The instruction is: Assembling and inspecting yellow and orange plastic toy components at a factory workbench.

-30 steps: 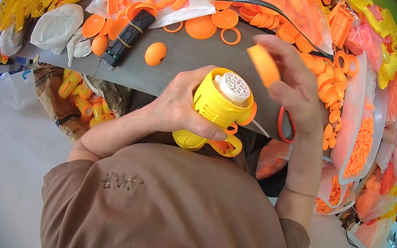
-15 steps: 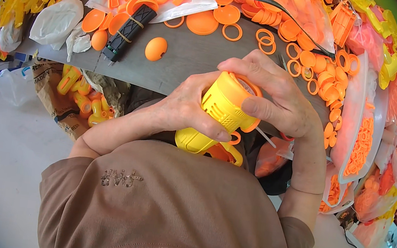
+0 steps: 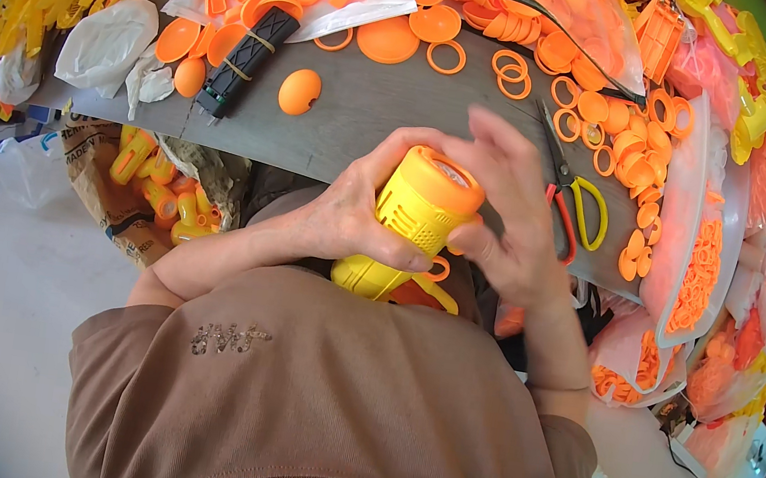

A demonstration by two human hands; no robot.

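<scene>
My left hand (image 3: 361, 199) is wrapped around a yellow plastic flashlight (image 3: 411, 206), held tilted in front of my chest. An orange rim (image 3: 439, 177) with a clear round face tops its upper end. Close to the rim's right side is my right hand (image 3: 518, 226), fingers apart and somewhat blurred. Its thumb is near the rim; I cannot tell whether it touches. Below the flashlight, an orange ring (image 3: 438, 269) and a yellow-orange curved piece (image 3: 434, 293) show in part.
Scissors (image 3: 563, 174) with red and yellow handles lie right on the grey table (image 3: 347, 142). Orange rings and caps (image 3: 639, 166) cover its far and right parts. A black bar (image 3: 249, 62) and an orange ball (image 3: 300, 92) lie left. A paper bag (image 3: 93, 164) holds yellow-orange parts.
My right hand has come away from the top of the rim, its fingers now spread and blurred. The flashlight has turned slightly, showing more of its face. The scissors are now uncovered.
</scene>
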